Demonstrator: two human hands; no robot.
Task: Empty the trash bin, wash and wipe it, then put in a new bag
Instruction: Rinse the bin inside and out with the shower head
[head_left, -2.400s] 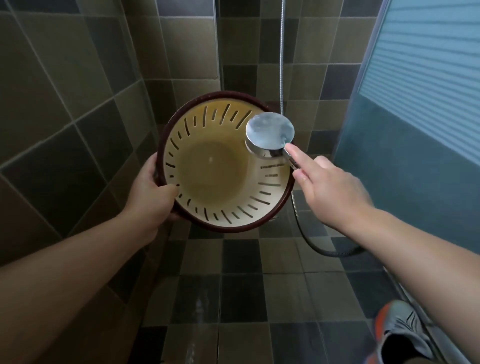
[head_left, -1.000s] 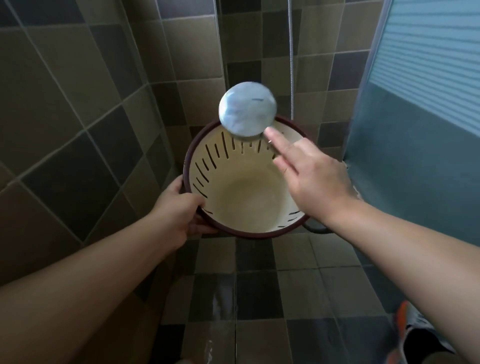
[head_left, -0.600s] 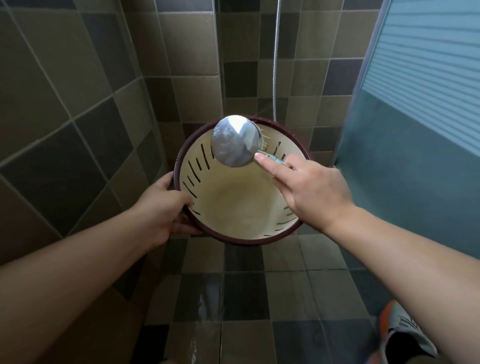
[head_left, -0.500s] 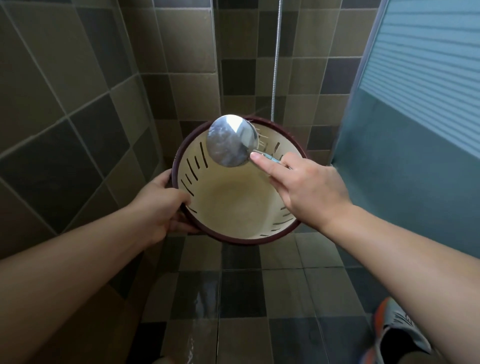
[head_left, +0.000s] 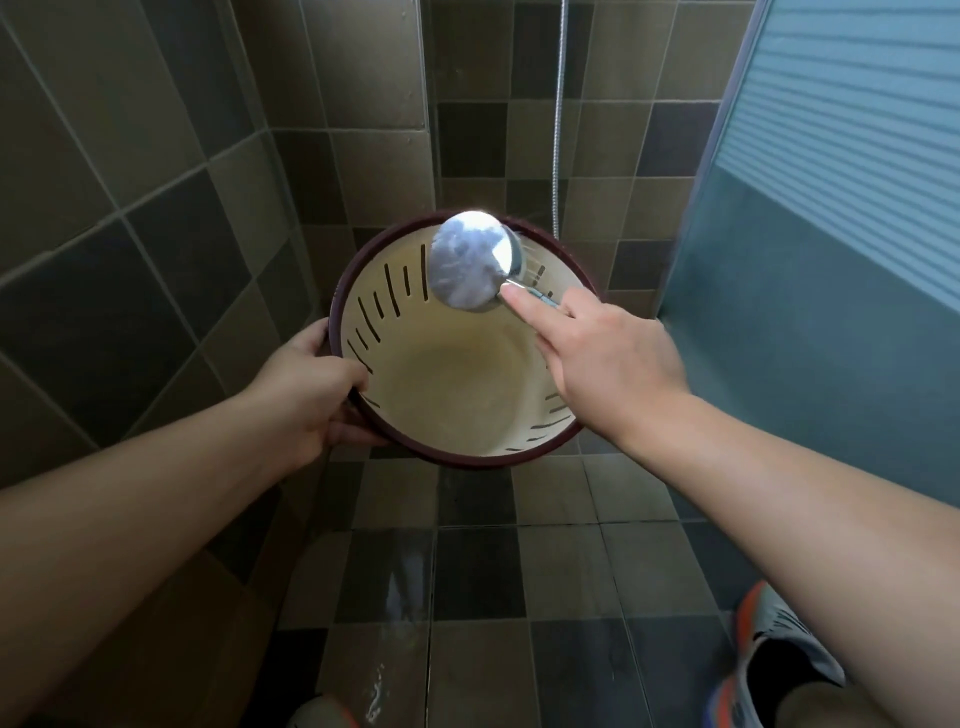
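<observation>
Your right hand (head_left: 608, 364), grip closed on the round chrome shower head (head_left: 470, 262), holds it at the frame-centre upper rim of the cream slotted plastic bin with maroon rim (head_left: 447, 384) (mouth tilted toward you), left hand (head_left: 306, 400) clamping its left rim.

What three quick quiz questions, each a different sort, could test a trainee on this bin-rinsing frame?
1. True or false: the left hand grips the trash bin by its dark rim.
2. Which does the right hand hold? A) sponge B) shower head C) new bag
3. Fill in: the bin's pale wall is pierced by narrow ____.

Key: 1 true; 2 B; 3 slots.
</observation>
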